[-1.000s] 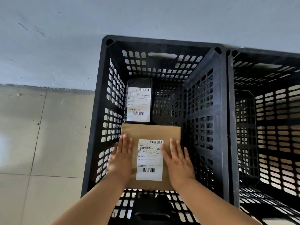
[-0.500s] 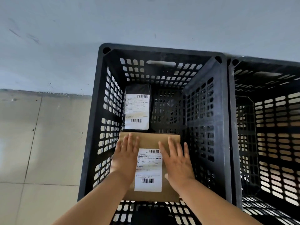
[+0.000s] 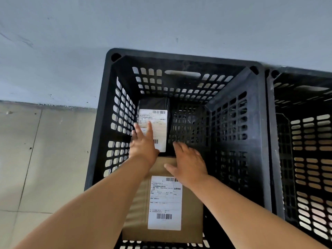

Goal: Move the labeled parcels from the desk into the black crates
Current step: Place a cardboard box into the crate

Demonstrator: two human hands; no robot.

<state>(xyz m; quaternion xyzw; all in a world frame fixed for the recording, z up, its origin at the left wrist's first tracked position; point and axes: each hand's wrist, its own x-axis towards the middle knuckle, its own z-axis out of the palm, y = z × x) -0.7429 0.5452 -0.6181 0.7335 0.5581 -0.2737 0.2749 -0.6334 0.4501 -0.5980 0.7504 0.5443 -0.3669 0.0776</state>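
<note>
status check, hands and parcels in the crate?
Left hand open, fingers on black parcel. Right hand open, over brown parcel's far edge. Both parcels inside black crate. Nothing blocking.

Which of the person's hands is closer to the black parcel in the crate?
Left. The left hand overlaps the black parcel, fingers over its label; the right hand is beside its near corner.

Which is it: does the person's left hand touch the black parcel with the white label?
Touching. The head view shows the left hand with straight fingers lying on the black parcel's white label.
</note>
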